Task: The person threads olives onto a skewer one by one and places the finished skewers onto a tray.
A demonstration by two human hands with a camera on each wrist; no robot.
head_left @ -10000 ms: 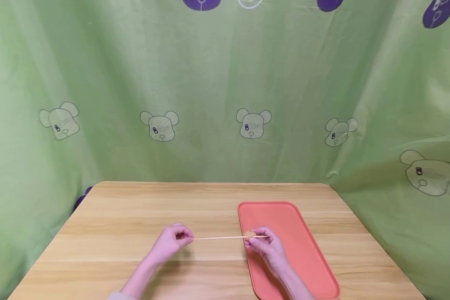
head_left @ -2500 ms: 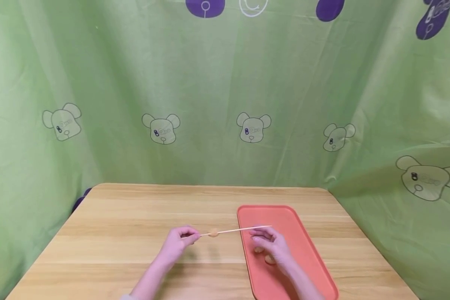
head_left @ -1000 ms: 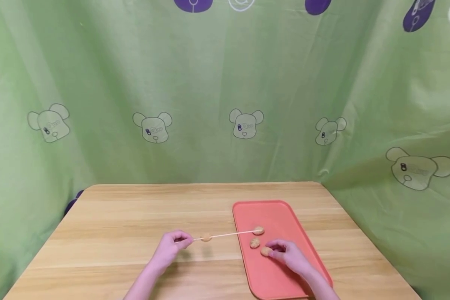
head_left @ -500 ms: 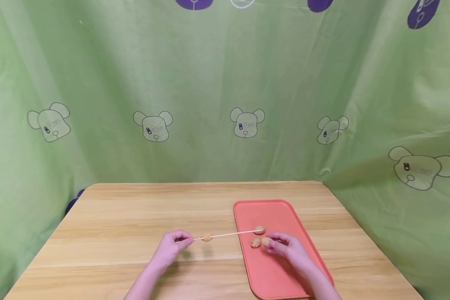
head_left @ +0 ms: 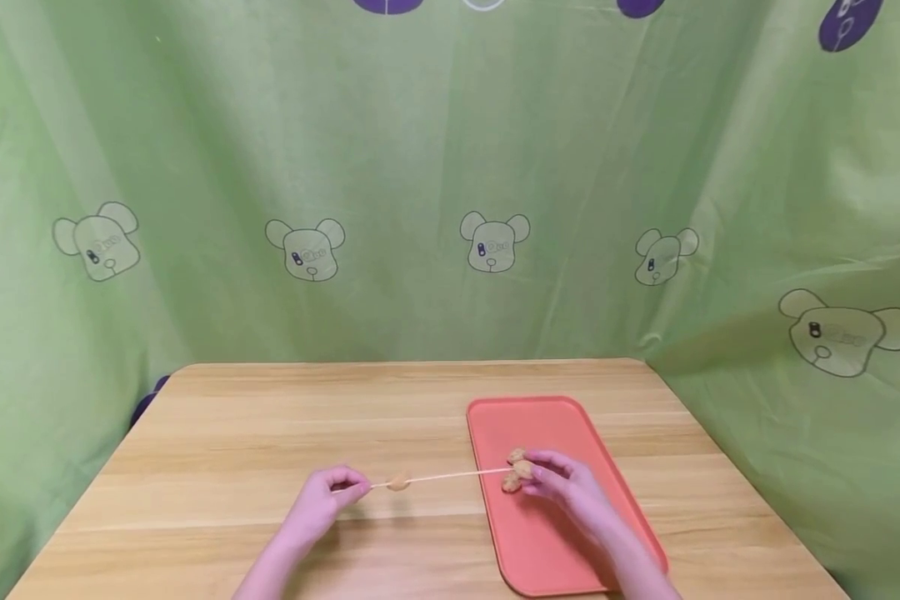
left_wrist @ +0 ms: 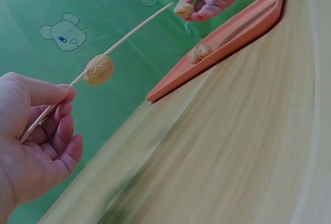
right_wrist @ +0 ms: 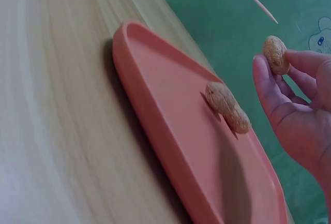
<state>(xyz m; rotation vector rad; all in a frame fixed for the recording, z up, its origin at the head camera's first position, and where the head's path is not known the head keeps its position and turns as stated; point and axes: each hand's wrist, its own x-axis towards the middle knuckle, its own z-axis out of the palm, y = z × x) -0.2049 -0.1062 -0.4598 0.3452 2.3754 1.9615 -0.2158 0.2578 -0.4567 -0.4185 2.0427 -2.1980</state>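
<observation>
My left hand (head_left: 322,500) pinches a thin wooden skewer (head_left: 450,476) near one end, holding it roughly level above the table. A wrinkled tan ball (left_wrist: 99,70) is threaded on it, a short way beyond the fingertips. At the skewer's pointed end, my right hand (head_left: 570,492) pinches a second tan ball (right_wrist: 276,55) between thumb and fingers. A small gap separates that ball from the point in both wrist views. Below, two more tan balls (right_wrist: 227,107) lie close together on the pink tray (head_left: 547,542); the held ball partly covers them in the head view.
The tray, with a low raised rim, lies lengthwise on the right part of the wooden table (head_left: 270,425). A green curtain (head_left: 397,167) printed with bear heads hangs behind the table and along its sides.
Earlier my right hand was on the skewered ball, which is now nearer my left hand. It then took another ball from the tray and brought it up and left to the skewer's point.
</observation>
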